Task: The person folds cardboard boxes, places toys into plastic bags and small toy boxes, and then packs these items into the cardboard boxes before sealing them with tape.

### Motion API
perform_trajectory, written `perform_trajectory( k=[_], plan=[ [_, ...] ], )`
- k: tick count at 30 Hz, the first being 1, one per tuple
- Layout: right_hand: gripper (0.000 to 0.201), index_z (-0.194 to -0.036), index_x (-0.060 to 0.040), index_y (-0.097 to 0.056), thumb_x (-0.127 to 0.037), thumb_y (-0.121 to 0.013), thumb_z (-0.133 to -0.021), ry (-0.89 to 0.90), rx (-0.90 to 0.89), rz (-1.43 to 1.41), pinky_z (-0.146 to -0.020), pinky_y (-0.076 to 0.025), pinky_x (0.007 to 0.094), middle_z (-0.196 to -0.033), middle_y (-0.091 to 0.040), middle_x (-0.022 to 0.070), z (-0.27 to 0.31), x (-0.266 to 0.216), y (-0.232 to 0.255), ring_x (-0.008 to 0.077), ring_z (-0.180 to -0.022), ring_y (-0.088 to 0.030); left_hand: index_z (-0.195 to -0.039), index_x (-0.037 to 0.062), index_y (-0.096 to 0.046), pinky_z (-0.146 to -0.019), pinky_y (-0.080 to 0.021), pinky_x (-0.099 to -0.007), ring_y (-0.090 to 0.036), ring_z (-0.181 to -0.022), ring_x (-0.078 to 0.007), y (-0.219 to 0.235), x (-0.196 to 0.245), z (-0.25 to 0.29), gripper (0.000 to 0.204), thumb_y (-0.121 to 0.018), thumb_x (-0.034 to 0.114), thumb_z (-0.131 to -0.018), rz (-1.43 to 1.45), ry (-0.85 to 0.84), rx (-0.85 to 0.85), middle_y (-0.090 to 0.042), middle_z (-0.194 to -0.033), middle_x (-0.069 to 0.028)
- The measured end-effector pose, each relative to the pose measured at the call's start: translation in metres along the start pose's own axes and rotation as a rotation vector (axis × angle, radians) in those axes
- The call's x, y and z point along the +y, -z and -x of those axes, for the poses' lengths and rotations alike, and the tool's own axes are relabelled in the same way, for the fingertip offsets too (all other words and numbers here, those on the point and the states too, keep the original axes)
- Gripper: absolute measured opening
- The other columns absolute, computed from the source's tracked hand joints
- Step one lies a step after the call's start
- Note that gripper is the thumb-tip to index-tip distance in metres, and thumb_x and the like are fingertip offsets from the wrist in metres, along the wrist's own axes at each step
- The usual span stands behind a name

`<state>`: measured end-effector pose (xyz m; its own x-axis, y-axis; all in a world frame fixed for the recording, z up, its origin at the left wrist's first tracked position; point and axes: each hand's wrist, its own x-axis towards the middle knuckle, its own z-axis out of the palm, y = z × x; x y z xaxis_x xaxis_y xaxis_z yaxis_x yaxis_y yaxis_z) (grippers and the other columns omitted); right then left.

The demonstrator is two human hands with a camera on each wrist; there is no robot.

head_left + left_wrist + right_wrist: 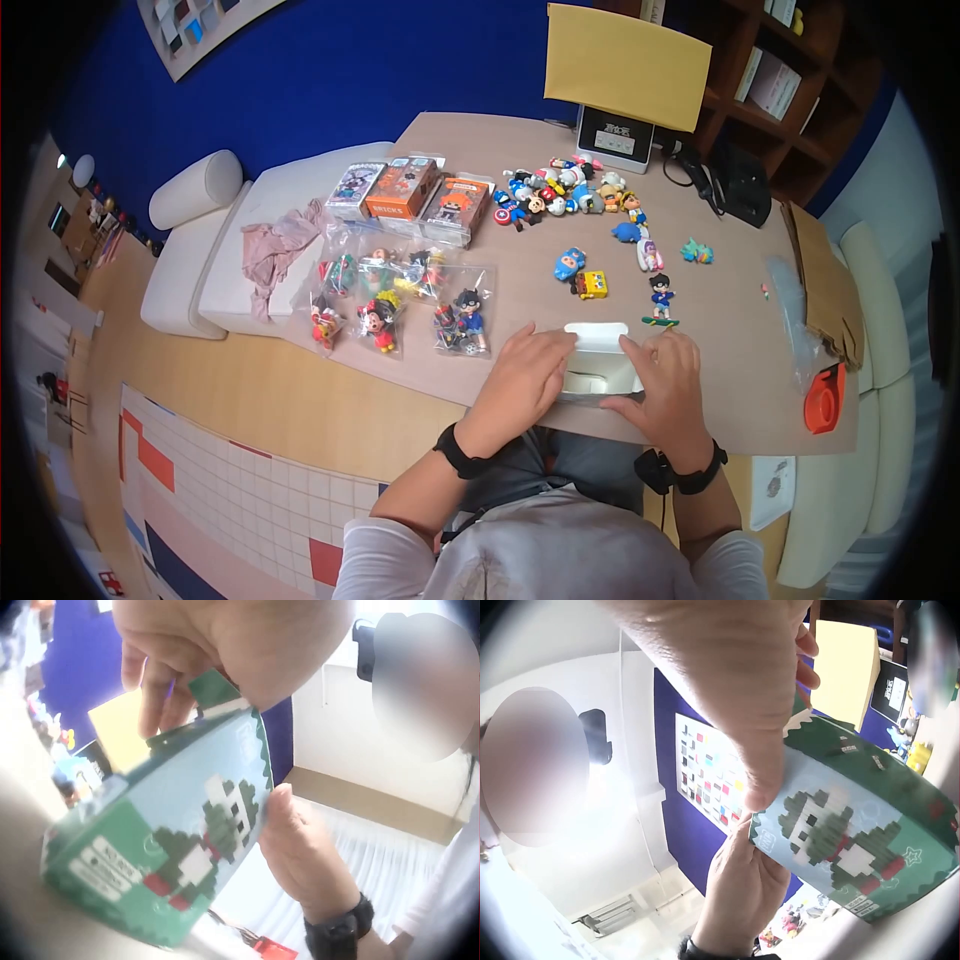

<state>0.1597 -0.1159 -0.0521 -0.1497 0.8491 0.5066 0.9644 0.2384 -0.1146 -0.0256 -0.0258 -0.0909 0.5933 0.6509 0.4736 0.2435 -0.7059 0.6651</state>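
On the near edge of the table stands a small cardboard box, its top flaps raised and its white inside showing. Its outside is green and light blue, printed with a brick-built animal figure. My left hand grips the box's left side at the rim. On the other side my right hand holds the right rim, the thumb low along the near side. Both wrist views show the printed face between the hands. A pale shape shows at the bottom inside the box.
Just beyond the box stands a toy figure on a green skateboard. Bagged figures lie to the left, with boxed brick sets behind them. Loose figures crowd the back. A red tape-like ring lies at the right edge.
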Motion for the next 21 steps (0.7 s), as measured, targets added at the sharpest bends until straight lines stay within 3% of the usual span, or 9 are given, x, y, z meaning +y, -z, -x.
perform_trajectory(
  k=[3, 6, 8, 10, 13, 14, 17, 21],
  plan=[
    [0.060, -0.108, -0.0028, -0.054, -0.036, -0.075, -0.063, -0.075, -0.007, -0.043, -0.090, -0.036, 0.0451, -0.098, -0.054, 0.0107, 0.000, 0.001, -0.006, 0.0322, -0.097, -0.050, -0.110, 0.0028, -0.053, -0.098, -0.034, -0.0393, -0.051, -0.105, -0.0318, 0.003, -0.007, 0.008, 0.026, -0.051, 0.011, -0.086, 0.208, 0.163, -0.085, -0.056, -0.110, -0.0137],
    [0.058, -0.106, -0.0036, -0.052, -0.029, -0.078, -0.061, -0.181, -0.025, -0.330, -0.090, -0.036, 0.0426, -0.106, -0.055, 0.0128, 0.012, 0.009, -0.027, 0.0328, -0.103, -0.050, -0.110, 0.0008, -0.053, -0.093, -0.038, -0.0364, -0.052, -0.102, -0.0318, 0.008, -0.027, 0.015, 0.028, -0.052, 0.016, -0.087, 0.308, 0.261, 0.134, -0.055, -0.110, -0.0161],
    [0.059, -0.107, -0.0042, -0.050, -0.027, -0.079, -0.061, -0.213, -0.008, -0.364, -0.089, -0.037, 0.0414, -0.106, -0.055, 0.0130, 0.015, 0.007, -0.031, 0.0319, -0.102, -0.050, -0.110, -0.0008, -0.052, -0.086, -0.042, -0.0360, -0.053, -0.098, -0.0319, 0.022, -0.060, 0.010, 0.031, -0.055, 0.018, -0.087, 0.201, 0.340, 0.332, -0.054, -0.107, -0.0177],
    [0.059, -0.107, -0.0044, -0.049, -0.025, -0.079, -0.061, -0.229, -0.001, -0.400, -0.088, -0.037, 0.0409, -0.106, -0.056, 0.0131, 0.017, 0.005, -0.035, 0.0314, -0.101, -0.051, -0.112, -0.0007, -0.050, -0.080, -0.045, -0.0391, -0.054, -0.095, -0.0353, 0.044, -0.079, -0.003, 0.035, -0.059, 0.019, -0.084, -0.078, 0.371, 0.404, -0.054, -0.106, -0.0209],
    [0.059, -0.108, -0.0044, -0.049, -0.023, -0.080, -0.061, -0.235, -0.005, -0.440, -0.086, -0.038, 0.0411, -0.105, -0.056, 0.0130, 0.017, 0.006, -0.037, 0.0315, -0.099, -0.051, -0.116, -0.0003, -0.046, -0.076, -0.047, -0.0426, -0.055, -0.092, -0.0386, 0.057, -0.113, -0.008, 0.044, -0.063, 0.020, -0.081, -0.533, 0.423, 0.188, -0.053, -0.105, -0.0238],
    [0.059, -0.108, -0.0045, -0.049, -0.023, -0.079, -0.062, -0.242, -0.012, -0.447, -0.086, -0.038, 0.0411, -0.105, -0.056, 0.0129, 0.018, 0.006, -0.038, 0.0317, -0.099, -0.051, -0.120, -0.0003, -0.043, -0.073, -0.047, -0.0443, -0.056, -0.088, -0.0414, 0.058, -0.116, -0.011, 0.052, -0.065, 0.022, -0.078, -0.533, 0.476, 0.127, -0.052, -0.105, -0.0261],
    [0.058, -0.108, -0.0049, -0.049, -0.023, -0.079, -0.062, -0.258, -0.025, -0.459, -0.085, -0.039, 0.0409, -0.104, -0.057, 0.0126, 0.019, 0.006, -0.039, 0.0319, -0.097, -0.051, -0.121, -0.0006, -0.042, -0.069, -0.048, -0.0436, -0.058, -0.081, -0.0409, 0.056, -0.118, -0.019, 0.055, -0.067, 0.022, -0.077, -0.553, 0.485, 0.172, -0.056, -0.095, -0.0233],
    [0.057, -0.108, -0.0056, -0.049, -0.022, -0.079, -0.063, -0.275, -0.039, -0.490, -0.082, -0.041, 0.0406, -0.102, -0.057, 0.0125, 0.019, 0.006, -0.037, 0.0321, -0.096, -0.052, -0.119, -0.0018, -0.043, -0.063, -0.048, -0.0363, -0.060, -0.072, -0.0297, 0.063, -0.143, -0.023, 0.052, -0.067, 0.019, -0.077, -0.148, 0.593, 0.059, -0.057, -0.078, -0.0136]
  ],
)
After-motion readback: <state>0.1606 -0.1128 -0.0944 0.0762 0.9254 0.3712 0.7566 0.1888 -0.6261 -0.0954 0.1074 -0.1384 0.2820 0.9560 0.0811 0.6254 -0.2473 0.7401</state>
